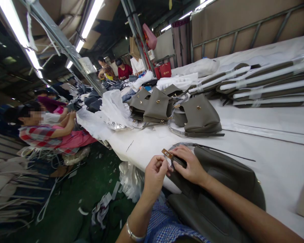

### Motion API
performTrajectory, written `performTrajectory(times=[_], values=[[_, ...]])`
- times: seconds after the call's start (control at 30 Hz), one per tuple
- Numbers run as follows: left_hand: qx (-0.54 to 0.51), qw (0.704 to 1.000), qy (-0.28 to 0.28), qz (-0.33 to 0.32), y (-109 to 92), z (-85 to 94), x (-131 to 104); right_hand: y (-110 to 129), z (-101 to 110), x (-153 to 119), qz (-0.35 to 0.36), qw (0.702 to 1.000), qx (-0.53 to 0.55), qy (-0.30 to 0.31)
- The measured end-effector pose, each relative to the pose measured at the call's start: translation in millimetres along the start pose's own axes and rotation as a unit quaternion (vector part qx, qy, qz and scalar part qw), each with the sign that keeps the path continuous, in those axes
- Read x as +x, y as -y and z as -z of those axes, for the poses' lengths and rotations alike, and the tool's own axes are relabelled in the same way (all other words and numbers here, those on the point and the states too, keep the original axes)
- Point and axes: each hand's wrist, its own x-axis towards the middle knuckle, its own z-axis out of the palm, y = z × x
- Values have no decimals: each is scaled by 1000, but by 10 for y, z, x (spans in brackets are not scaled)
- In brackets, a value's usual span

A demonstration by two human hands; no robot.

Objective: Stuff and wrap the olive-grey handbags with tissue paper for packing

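A dark olive handbag [225, 172] lies across the table edge and my lap. My right hand [190, 163] is closed around the bag's strap [179, 161], thumb on top. At the strap's end a gold-coloured metal buckle [167, 154] sticks out, pointing up and left. Just below the buckle, my left hand [155, 173] has its fingers pinched together. Something thin and clear may be at its fingertips, too small to make out. A bracelet [133, 233] circles my left wrist.
Several finished-looking olive bags [201, 113] stand on the white table [271, 125] ahead. Flat olive pieces with white padding [273, 82] are stacked at the right. Plastic wrap [116, 108] lies left of the bags. A co-worker in a checked shirt [43, 135] sits at the left.
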Motion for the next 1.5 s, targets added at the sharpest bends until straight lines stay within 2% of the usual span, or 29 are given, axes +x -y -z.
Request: performTrajectory(times=[0.13, 0.23, 0.33, 0.4, 0.43, 0.53, 0.63, 0.73, 0.87, 0.93, 1.0, 1.07, 1.17, 1.23, 1.3, 1.37, 1.43, 1.5], values=[[-41, 995, -80, 43, 111, 288, -47, -110, 35, 21, -87, 990, 107, 10], [-1, 990, -116, 75, 416, 646, -128, -150, 72, 38, -154, 973, 172, 21], [158, 978, -88, 101, 889, 1023, -340, -159, 104, 53, -188, 959, 210, 33], [296, 941, -117, 112, 1204, 1230, -554, -169, 113, 54, -204, 951, 230, 33], [330, 927, -119, 134, 1337, 1311, -670, -179, 112, 50, -214, 947, 239, 28], [337, 912, -84, 218, 1584, 1448, -964, -230, 97, 30, -233, 939, 252, 5], [310, 918, -74, 235, 1618, 1426, -1072, -258, 90, 26, -236, 939, 251, -11], [253, 941, -41, 219, 1512, 1259, -986, -187, 125, 57, -232, 945, 230, -16], [115, 974, 25, 191, 1254, 916, -773, 88, 286, 110, -214, 953, 209, -47], [84, 985, 19, 152, 1136, 786, -673, 268, 424, 127, -196, 951, 223, -82], [116, 990, 7, 78, 1058, 716, -565, 440, 586, 147, -176, 944, 250, -121], [207, 978, 14, -33, 1007, 683, -435, 580, 745, 178, -153, 932, 288, -158], [345, 910, 66, -219, 895, 607, -197, 726, 915, 244, -121, 906, 355, -197], [356, 873, 97, -318, 743, 499, -33, 805, 965, 294, -111, 878, 411, -218], [317, 861, 102, -384, 499, 362, 107, 882, 984, 351, -106, 846, 466, -235], [255, 861, 97, -429, 153, 238, 198, 940, 1002, 425, -86, 818, 514, -245], [186, 851, 88, -483, -285, 155, 231, 951, 1044, 516, -60, 797, 546, -251], [147, 831, 65, -532, -788, 96, 214, 890, 1105, 604, -42, 794, 549, -259]])
